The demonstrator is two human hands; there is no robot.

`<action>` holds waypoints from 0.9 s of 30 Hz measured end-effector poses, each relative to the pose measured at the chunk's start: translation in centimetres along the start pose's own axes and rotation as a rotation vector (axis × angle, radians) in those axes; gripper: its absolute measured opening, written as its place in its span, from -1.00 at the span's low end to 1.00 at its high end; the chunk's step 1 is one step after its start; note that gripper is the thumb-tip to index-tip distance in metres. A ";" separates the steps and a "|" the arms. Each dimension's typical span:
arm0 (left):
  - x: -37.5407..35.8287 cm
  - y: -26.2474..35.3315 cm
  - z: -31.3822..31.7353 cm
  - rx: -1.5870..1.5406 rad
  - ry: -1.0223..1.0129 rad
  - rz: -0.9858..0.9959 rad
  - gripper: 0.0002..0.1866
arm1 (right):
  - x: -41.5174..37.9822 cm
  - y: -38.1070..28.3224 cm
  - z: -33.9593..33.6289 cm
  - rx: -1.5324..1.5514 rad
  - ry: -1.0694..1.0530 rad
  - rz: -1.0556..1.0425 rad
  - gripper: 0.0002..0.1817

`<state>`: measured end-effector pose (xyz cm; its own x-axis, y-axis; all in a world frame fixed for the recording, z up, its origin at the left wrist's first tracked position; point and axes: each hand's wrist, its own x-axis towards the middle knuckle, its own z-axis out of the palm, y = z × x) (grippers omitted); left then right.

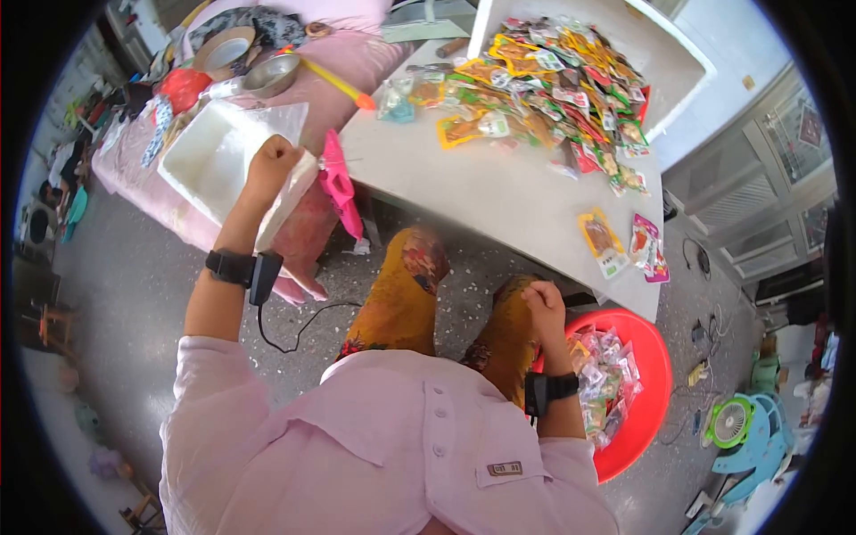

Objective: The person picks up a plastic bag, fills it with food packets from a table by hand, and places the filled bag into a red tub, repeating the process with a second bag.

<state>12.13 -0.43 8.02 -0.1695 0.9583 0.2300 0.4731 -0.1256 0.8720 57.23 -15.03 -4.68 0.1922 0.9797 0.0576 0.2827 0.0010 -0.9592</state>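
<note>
My left hand [275, 167] is closed in a fist over the near right side of a white foam box [201, 192]. The fingers curl away from me, so whatever they hold is hidden. My right hand [545, 308] is closed too, above my right thigh and just below the table's front edge; I cannot see inside its fingers. Beside my right forearm stands a red basin [655, 379] containing many small clear packets [606, 379]. A yellow snack packet [604, 241] and pink-red packets [646, 245] lie on the table near my right hand.
A large heap of snack packets [562, 85] covers the back of the white table [419, 169], before a tipped white box [682, 67]. A pink bag-like item [337, 178] hangs at the table's left edge. A metal bowl [271, 77] rests on the pink-covered bed [348, 62].
</note>
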 end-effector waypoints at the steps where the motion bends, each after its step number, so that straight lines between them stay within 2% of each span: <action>1: -0.7 0.3 2.4 -0.085 -0.089 0.055 -0.79 | 0.7 -0.4 0.2 0.031 -0.011 0.043 -0.89; 2: -1.5 0.4 5.0 -0.167 -0.174 0.109 -0.79 | 1.4 -1.4 0.7 0.105 -0.032 0.057 -0.87; 6: -5.6 3.4 13.7 -0.050 -0.409 0.009 -0.79 | 3.7 -6.0 4.0 0.348 -0.128 0.154 -0.79; 8: -6.8 3.5 17.5 -0.020 -0.448 0.071 -0.80 | 4.9 -7.2 6.2 0.422 -0.135 0.190 -0.77; 11: -8.3 4.7 20.7 -0.129 -0.553 -0.034 -0.82 | 6.4 -8.1 8.7 0.557 -0.156 0.256 -0.79; 13: -8.8 4.0 22.6 -0.230 -0.546 0.005 -0.85 | 7.4 -7.9 9.5 0.644 -0.201 0.298 -0.82; 14: -8.9 3.6 23.3 -0.279 -0.542 0.023 -0.85 | 7.7 -7.7 9.8 0.667 -0.196 0.311 -0.84; 15: -8.8 4.2 23.2 -0.277 -0.579 -0.056 -0.87 | 8.1 -7.4 10.0 0.690 -0.193 0.325 -0.85; 18: -8.0 4.3 22.8 -0.326 -0.606 -0.098 -0.79 | 8.9 -6.9 10.1 0.762 -0.195 0.373 -0.88; 21: -7.4 5.0 21.8 -0.663 -0.746 -0.349 -0.86 | 9.1 -6.8 9.9 0.841 -0.220 0.369 -0.90; 24: -6.3 3.3 22.0 -0.793 -0.756 -0.432 -0.83 | 9.6 -7.2 9.5 0.765 -0.209 0.369 -0.89; 25: -5.9 2.8 21.8 -0.652 -0.623 -0.261 -0.83 | 9.9 -7.4 9.4 0.713 -0.197 0.376 -0.87; 27: -5.0 2.2 21.9 -0.368 -0.368 0.071 -0.83 | 10.4 -7.5 9.2 0.405 -0.127 0.206 -0.84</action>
<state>32.98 0.08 -0.65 0.1983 0.9626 0.1848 0.1261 -0.2120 0.9691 48.48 -2.99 0.54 0.0817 0.9845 -0.1552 -0.1437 -0.1424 -0.9793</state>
